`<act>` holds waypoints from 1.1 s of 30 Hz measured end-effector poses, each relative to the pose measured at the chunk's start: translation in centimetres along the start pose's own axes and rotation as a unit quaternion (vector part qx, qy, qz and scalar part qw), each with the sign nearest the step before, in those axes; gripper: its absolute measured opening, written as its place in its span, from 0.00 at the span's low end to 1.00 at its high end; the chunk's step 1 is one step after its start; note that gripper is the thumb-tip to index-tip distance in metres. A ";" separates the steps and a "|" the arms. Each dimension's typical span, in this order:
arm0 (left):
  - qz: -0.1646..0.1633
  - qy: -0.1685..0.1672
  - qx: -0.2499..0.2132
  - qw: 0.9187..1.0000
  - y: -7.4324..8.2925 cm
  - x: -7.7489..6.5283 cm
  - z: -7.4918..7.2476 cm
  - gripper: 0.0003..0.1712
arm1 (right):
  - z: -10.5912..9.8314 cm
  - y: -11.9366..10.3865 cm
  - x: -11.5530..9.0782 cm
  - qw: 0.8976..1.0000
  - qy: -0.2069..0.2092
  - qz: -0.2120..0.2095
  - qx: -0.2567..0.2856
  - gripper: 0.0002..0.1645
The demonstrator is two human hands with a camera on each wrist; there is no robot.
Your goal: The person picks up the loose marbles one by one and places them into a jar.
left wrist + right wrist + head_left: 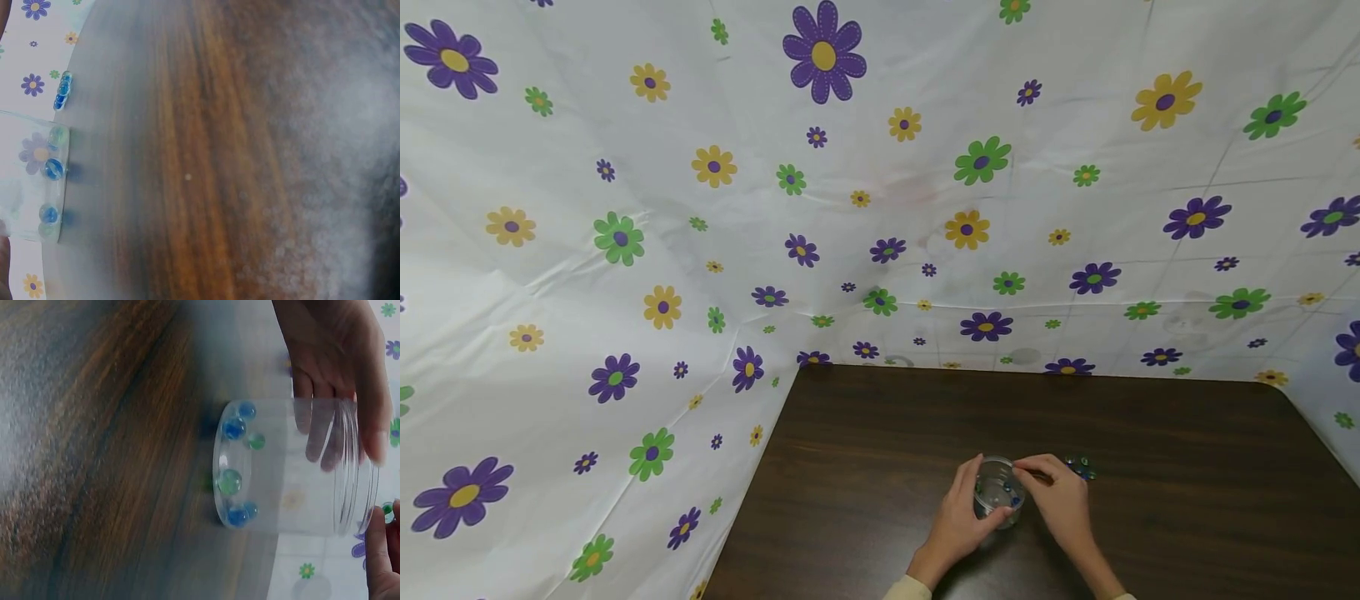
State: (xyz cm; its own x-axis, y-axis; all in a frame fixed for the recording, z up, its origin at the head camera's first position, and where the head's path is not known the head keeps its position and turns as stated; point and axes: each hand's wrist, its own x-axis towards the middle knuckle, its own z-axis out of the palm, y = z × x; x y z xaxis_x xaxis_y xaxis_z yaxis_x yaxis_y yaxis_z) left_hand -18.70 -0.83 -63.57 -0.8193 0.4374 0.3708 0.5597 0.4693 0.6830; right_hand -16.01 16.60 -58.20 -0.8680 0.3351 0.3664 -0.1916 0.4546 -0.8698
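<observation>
A clear round plastic jar (997,487) stands upright on the table, with several blue and green glass marbles (230,482) on its bottom. My left hand (957,517) grips it from the left; in the right wrist view the fingers show through the clear wall and the thumb is by the rim. At the jar's right rim, my right hand (1060,500) pinches a green marble (388,512) between thumb and fingers. In the left wrist view the jar's wall (25,125) appears at the left edge, with marbles inside.
More marbles (1081,468) lie grouped on the dark wooden table (865,467), just beyond my right hand. A white sheet (850,167) with purple, green and yellow flowers hangs behind and to the left of the table.
</observation>
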 end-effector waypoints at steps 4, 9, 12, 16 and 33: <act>-0.002 -0.005 -0.007 1.000 0.0 0.0 -0.1 0.47 | 0.3 0.0 -0.1 1.000 -0.009 0.010 -0.004 0.09; -0.005 -0.010 -0.014 1.000 0.1 -0.1 -0.2 0.47 | 0.6 0.0 -0.3 1.000 -0.013 0.013 -0.012 0.10; -0.006 -0.011 -0.016 1.000 0.1 -0.1 -0.2 0.47 | 0.6 -0.1 -0.3 1.000 -0.013 0.012 -0.019 0.10; -0.004 -0.010 -0.017 1.000 0.2 -0.1 -0.3 0.47 | 0.6 -0.2 -0.3 0.999 -0.016 0.011 -0.027 0.10; -0.003 -0.010 -0.007 1.000 0.2 0.0 -0.4 0.47 | 0.5 -0.4 -0.3 0.999 -0.012 -0.007 -0.030 0.09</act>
State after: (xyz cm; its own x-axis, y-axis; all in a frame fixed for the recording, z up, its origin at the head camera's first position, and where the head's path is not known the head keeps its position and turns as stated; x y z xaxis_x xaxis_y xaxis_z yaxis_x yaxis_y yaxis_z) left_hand -18.64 -1.05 -63.21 -0.8198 0.4494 0.3550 0.5532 0.4610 0.6939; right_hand -15.94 15.89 -58.14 -0.8759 0.3091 0.3706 -0.1770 0.5087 -0.8426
